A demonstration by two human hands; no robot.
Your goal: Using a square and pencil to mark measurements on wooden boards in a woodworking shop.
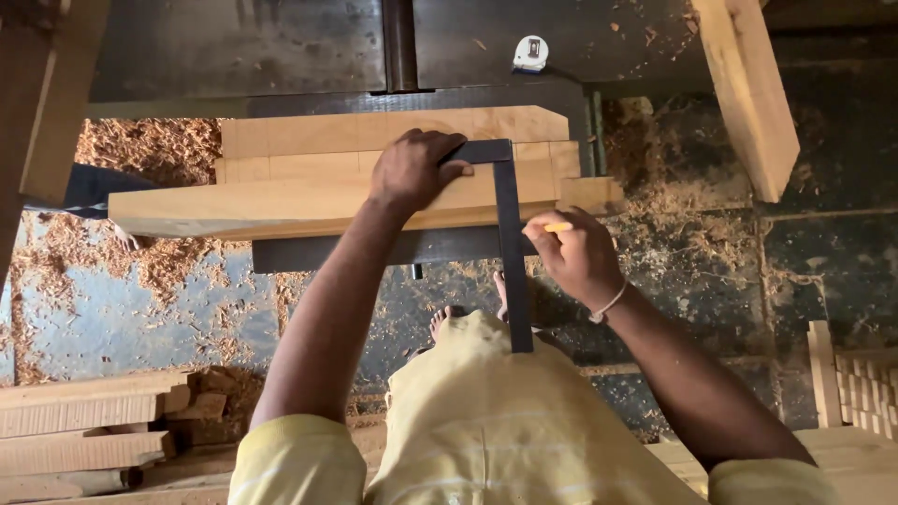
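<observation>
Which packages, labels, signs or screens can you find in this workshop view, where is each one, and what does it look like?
Tape measure: on the dark machine table at the top, beyond the stacked wooden boards; small rounded white case with a dark label patch on its face.
No packages, signs or screens show.

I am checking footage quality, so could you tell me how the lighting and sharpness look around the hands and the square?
Head view: warm light falls evenly on the wooden boards; the left hand, right hand and dark square are sharp, without glare; the machine table above is dim; the yellow shirt nearest the lens looks slightly soft.
</observation>
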